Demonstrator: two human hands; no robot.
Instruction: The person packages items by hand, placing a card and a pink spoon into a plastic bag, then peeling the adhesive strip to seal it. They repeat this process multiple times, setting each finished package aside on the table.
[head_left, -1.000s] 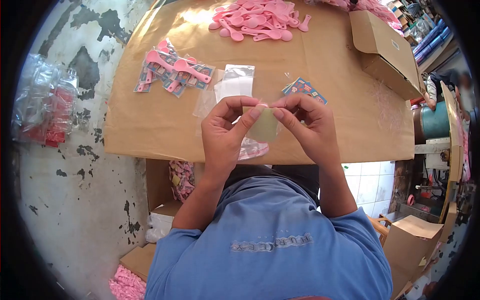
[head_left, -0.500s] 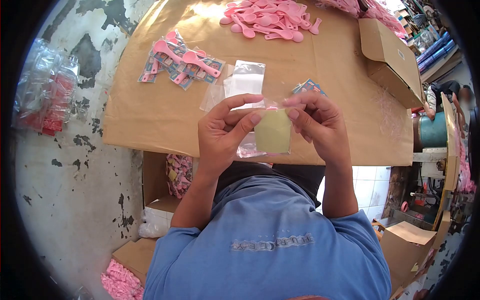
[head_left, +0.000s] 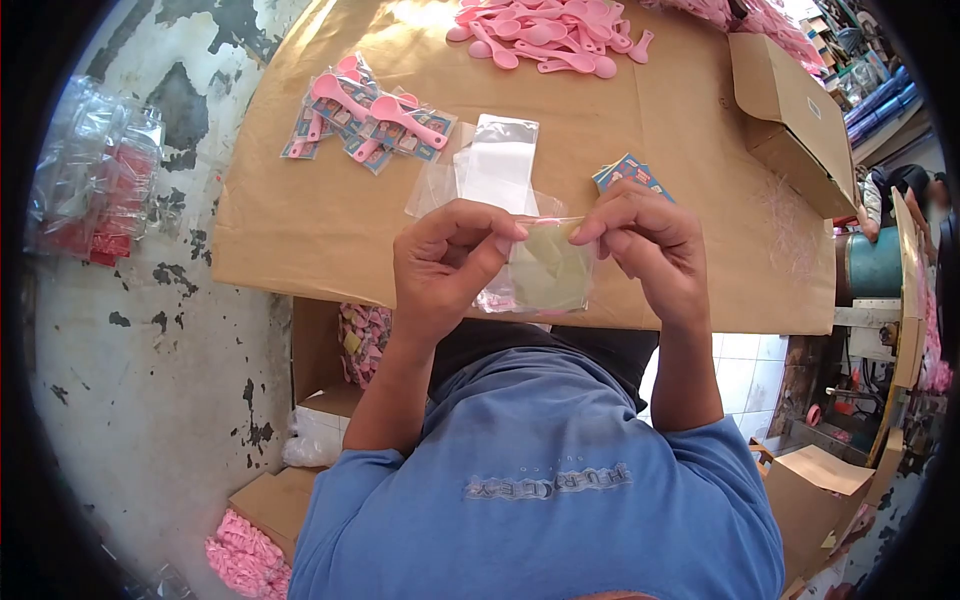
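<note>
A clear plastic bag with a pale green card in it hangs between my two hands, near the table's front edge. Traces of pink show at its edges; what they belong to is mostly hidden. My left hand pinches its upper left corner. With thumb and forefinger, my right hand grips the upper right corner. Just beyond the hands lies a stack of flat clear bags. Several printed blue cards rest behind my right hand. To the left are filled packets with pink spoons in and on them.
A heap of pink spoons covers the table's far side. An open cardboard box stands at the right edge. Plastic bags hang on the left wall. Another person's hand is at far right, by a green cylinder.
Both hands have drawn the bag's top edge straighter, and the card now sits lower behind the plastic. My right hand has shifted slightly right, uncovering more of the blue cards.
</note>
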